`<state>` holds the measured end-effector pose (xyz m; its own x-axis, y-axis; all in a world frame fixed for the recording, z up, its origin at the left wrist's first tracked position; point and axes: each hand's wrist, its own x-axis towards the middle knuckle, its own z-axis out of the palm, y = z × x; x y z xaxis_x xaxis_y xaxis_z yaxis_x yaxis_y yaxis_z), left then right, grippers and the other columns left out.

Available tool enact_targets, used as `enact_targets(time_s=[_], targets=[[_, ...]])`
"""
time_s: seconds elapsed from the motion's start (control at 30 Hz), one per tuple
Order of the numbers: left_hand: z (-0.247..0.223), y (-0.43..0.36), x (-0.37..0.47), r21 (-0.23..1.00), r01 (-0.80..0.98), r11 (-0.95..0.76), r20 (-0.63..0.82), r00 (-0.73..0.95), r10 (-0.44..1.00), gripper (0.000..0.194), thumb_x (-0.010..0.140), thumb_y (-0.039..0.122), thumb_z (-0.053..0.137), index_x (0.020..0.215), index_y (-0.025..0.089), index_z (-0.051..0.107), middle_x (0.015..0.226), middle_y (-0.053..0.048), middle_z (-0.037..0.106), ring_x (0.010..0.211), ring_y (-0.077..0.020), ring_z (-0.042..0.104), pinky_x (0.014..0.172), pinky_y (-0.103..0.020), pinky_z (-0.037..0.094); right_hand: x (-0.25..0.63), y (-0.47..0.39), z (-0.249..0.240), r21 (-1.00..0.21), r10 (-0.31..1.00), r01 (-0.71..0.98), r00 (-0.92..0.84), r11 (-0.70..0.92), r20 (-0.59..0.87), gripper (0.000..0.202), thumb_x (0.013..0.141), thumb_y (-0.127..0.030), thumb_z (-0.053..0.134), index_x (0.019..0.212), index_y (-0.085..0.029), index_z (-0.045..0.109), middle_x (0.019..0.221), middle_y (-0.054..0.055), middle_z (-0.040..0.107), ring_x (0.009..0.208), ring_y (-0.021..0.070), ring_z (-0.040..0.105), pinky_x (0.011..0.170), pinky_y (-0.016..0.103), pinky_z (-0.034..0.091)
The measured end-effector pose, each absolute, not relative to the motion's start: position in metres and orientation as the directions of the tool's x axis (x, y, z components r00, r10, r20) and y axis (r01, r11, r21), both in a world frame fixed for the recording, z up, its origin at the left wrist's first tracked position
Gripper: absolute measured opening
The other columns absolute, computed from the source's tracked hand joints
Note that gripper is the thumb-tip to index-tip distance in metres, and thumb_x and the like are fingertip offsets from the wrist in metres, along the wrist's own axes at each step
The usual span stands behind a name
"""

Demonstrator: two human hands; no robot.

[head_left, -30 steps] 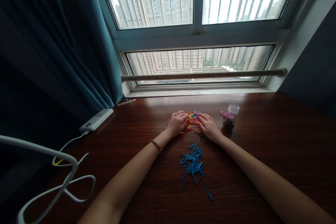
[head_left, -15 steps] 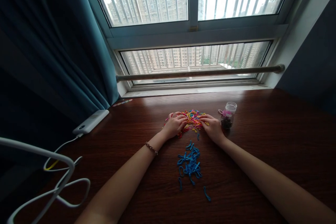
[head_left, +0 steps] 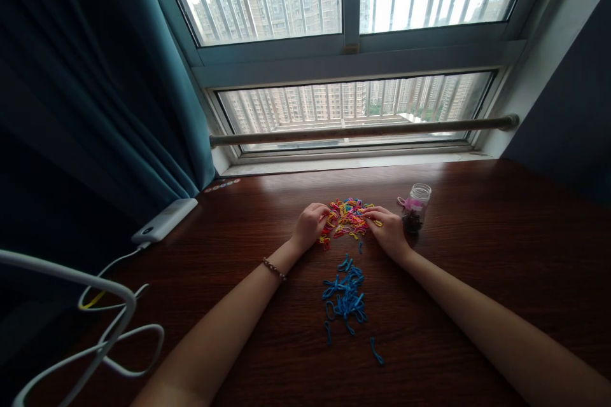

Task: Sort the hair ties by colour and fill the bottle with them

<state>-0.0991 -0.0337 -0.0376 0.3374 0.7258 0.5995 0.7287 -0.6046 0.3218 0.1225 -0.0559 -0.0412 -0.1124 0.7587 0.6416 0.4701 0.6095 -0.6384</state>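
A pile of small multicoloured hair ties [head_left: 347,219], mostly pink, yellow, orange and red, lies on the dark wooden table between my two hands. At the pile's left edge is my left hand [head_left: 310,226], its fingers curled down with the tips partly hidden; I cannot make out what they hold. My right hand [head_left: 386,231] touches the right edge, fingers stretched out over the ties, with a yellow one beside them. Closer to me is a loose heap of blue hair ties [head_left: 349,296]. One single blue tie [head_left: 377,351] lies apart in front of it.
A clear glass jar [head_left: 416,208] with dark contents and a pink ribbon stands just right of my right hand. On the left are a white device [head_left: 165,225] and looping white cables [head_left: 125,311]. A curtain [head_left: 157,108] and a window with a rail [head_left: 363,133] border the table.
My left hand has drawn back left and its fingers have curled, uncovering more of the pile's left side. My right hand has hardly moved. The blue heap is unchanged.
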Motion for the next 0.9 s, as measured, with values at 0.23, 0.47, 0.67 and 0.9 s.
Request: enact_targets(time_s=[0.23, 0.47, 0.67, 0.9], targets=[[-0.037, -0.032, -0.102, 0.465, 0.726, -0.507, 0.585, 0.179, 0.791, 0.009, 0.072, 0.012, 0.056, 0.080, 0.017, 0.057, 0.077, -0.001, 0.061, 0.074, -0.0140, 0.058, 0.069, -0.025, 0.046, 0.125, -0.056, -0.043, -0.687, 0.792, 0.437, -0.106, 0.581, 0.601, 0.015, 0.077, -0.019, 0.055, 0.083, -0.022, 0.068, 0.082, 0.003, 0.066, 0.078, 0.0178, 0.060, 0.074, 0.030, 0.047], [-0.034, -0.033, -0.105, 0.484, 0.697, -0.530, 0.605, 0.170, 0.778, 0.006, 0.074, 0.020, 0.059, 0.076, 0.018, 0.064, 0.077, -0.002, 0.063, 0.073, -0.0146, 0.059, 0.070, -0.026, 0.047, 0.116, -0.065, -0.038, -0.840, 0.871, 0.231, -0.090, 0.491, 0.484, 0.017, 0.074, -0.032, 0.060, 0.081, -0.018, 0.068, 0.078, 0.004, 0.067, 0.070, 0.0171, 0.062, 0.065, 0.027, 0.050], [-0.039, -0.031, -0.107, 0.590, 0.671, -0.450, 0.521, 0.109, 0.846, 0.017, 0.076, 0.029, 0.056, 0.084, 0.019, 0.068, 0.082, -0.003, 0.069, 0.075, -0.0171, 0.063, 0.071, -0.028, 0.050, 0.104, -0.088, -0.018, -0.928, 0.803, 0.062, -0.524, 0.368, 0.284, 0.027, 0.071, -0.041, 0.061, 0.075, -0.015, 0.067, 0.064, 0.002, 0.064, 0.055, 0.0126, 0.056, 0.051, 0.022, 0.045], [-0.040, -0.030, -0.107, 0.615, 0.665, -0.424, 0.503, 0.084, 0.860, 0.021, 0.078, 0.034, 0.054, 0.090, 0.023, 0.068, 0.087, -0.002, 0.069, 0.077, -0.0178, 0.065, 0.069, -0.027, 0.051, 0.109, -0.084, -0.024, -0.642, 0.796, 0.472, -0.346, 0.605, 0.496, 0.041, 0.084, -0.038, 0.045, 0.054, -0.015, 0.059, 0.049, 0.001, 0.053, 0.047, 0.0091, 0.044, 0.049, 0.021, 0.034]])
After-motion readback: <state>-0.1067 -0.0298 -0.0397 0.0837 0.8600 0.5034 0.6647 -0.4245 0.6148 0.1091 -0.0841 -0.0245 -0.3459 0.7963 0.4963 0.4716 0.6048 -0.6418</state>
